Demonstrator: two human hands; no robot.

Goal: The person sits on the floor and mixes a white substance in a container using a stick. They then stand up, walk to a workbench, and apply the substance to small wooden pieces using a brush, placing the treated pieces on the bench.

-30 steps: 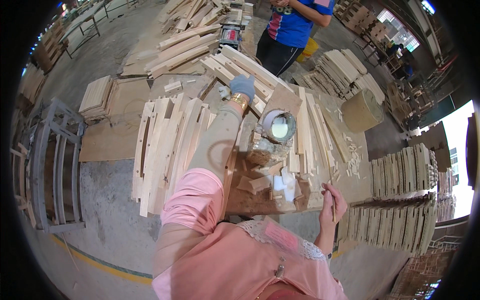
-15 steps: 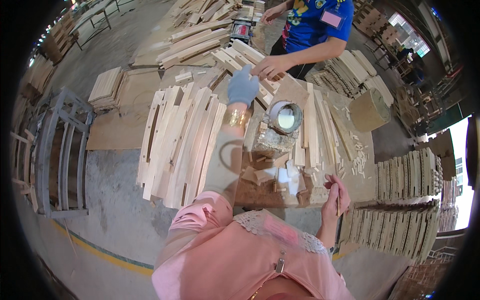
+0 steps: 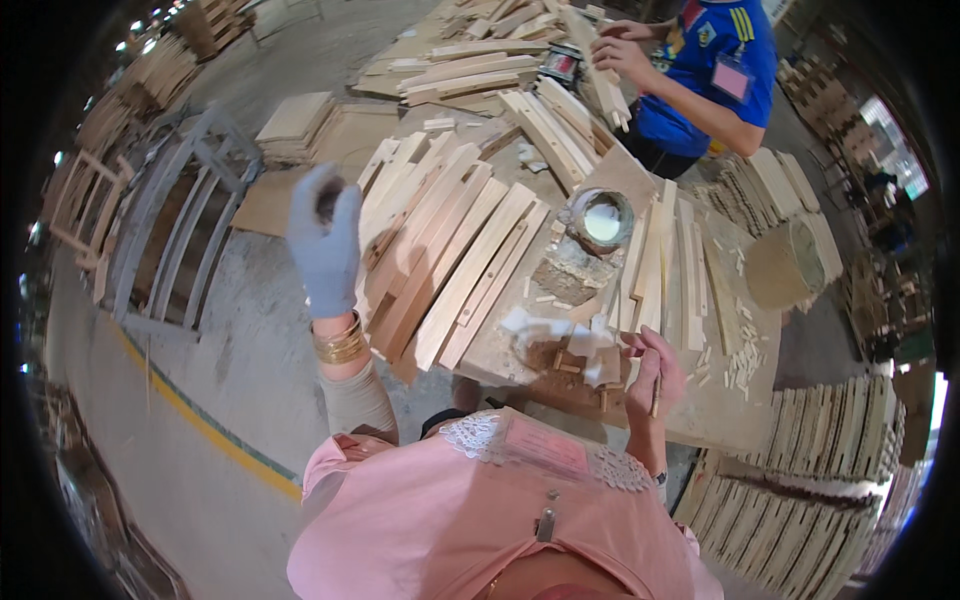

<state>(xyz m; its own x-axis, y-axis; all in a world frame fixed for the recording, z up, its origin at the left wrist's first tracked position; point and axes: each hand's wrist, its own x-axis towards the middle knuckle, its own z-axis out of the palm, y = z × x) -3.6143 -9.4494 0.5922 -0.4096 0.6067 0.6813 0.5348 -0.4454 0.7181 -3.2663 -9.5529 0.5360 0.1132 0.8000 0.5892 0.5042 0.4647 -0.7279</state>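
My left hand, in a grey glove, is raised beside the left end of a row of wooden bars. Its fingers curl loosely with a gap to the thumb, and I see nothing between them. Low over the table's near edge, my bare right hand is closed round a thin wooden stick; the stick's far end is hidden. Ahead of it, a round tub holds white liquid and rests on a crusted block. White scraps and small dowels lie around.
Across the table, a person in a blue shirt holds a long wooden bar. More bars lie right of the tub, beside a bucket-like container. Slatted stacks stand at right, a grey metal frame at left.
My left hand has drawn back from the other person's hands to the left side of the bars. The other person now lifts a bar. My right hand keeps the stick; the view has shifted.
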